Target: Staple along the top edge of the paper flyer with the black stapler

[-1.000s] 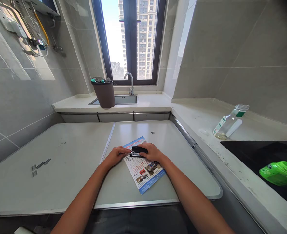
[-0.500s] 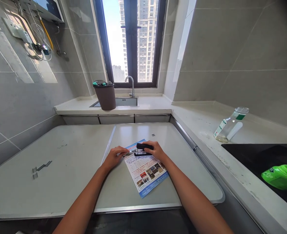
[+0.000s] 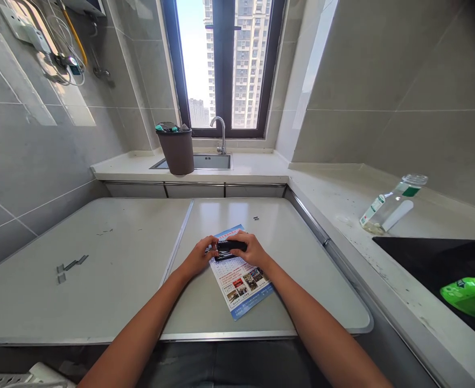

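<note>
A black stapler [image 3: 231, 246] is held level over the upper part of a printed leaflet [image 3: 243, 293]. My right hand [image 3: 254, 251] is closed round the stapler's right end. At its left end, my left hand [image 3: 200, 255] pinches with thumb and fingertips. Some metal shows along the stapler's underside, partly hidden by my fingers. The leaflet lies on the pale tabletop [image 3: 124, 302], with small photos and a blue lower edge. Strips of staples [image 3: 76, 262] lie to the far left, and two short grey pieces [image 3: 256, 218] lie beyond the leaflet.
On the back counter a brown bin [image 3: 176, 153] stands at the sink [image 3: 211, 161], near the tap [image 3: 222, 134]. A tilted glass bottle [image 3: 393, 205] and a green bottle [image 3: 469, 295] are on the right, by a black cooktop [image 3: 443, 256].
The stapler's upper and lower parts were apart with bright metal between them; they are now closer together. My left hand has moved right, onto the stapler's end. The view has tilted slightly down.
</note>
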A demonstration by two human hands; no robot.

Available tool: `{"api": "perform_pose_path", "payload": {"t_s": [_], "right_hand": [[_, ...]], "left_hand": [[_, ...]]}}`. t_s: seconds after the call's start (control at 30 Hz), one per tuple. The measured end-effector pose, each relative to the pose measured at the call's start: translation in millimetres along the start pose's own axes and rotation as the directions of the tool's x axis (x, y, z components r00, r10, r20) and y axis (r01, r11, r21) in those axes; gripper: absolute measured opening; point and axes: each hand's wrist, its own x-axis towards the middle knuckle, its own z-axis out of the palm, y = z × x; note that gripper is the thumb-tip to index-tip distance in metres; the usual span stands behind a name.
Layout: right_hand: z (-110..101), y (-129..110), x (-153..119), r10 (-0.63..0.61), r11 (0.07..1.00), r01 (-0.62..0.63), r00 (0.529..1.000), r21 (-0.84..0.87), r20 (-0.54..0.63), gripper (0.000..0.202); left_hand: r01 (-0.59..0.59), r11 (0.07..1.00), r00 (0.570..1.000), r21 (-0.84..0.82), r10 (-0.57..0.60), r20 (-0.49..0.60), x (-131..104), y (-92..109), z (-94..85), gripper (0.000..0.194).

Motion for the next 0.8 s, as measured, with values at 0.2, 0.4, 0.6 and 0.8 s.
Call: {"api": "perform_pose_path", "payload": {"t_s": [0.2,0.4,0.6,0.8], "right_hand": [[-15,4,5,0.088,0.995,-0.090,0.994,-0.035,-0.072,0.038],[-58,39,3,0.215,0.906,-0.367,0.828,-0.211,-0.519,0.036],[-73,68,-7,0.304,0.770,-0.541,0.777,-0.337,-0.551,0.036],[-69,75,-9,0.341,0.783,-0.525,0.811,-0.334,-0.475,0.036]], "left_hand": [[0.016,0.997,0.982,0.072,-0.002,-0.188,7,-3,-1.1,0.008],[0.117,0.915,0.990,0.386,-0.075,-0.121,10,-18,5.9,0.034],[0.079,0.935,0.997,0.346,-0.082,-0.006,7,-23,-1.9,0.030],[0.001,0.923,0.998,0.386,-0.023,0.053,0,-13,-4.0,0.046]]}}
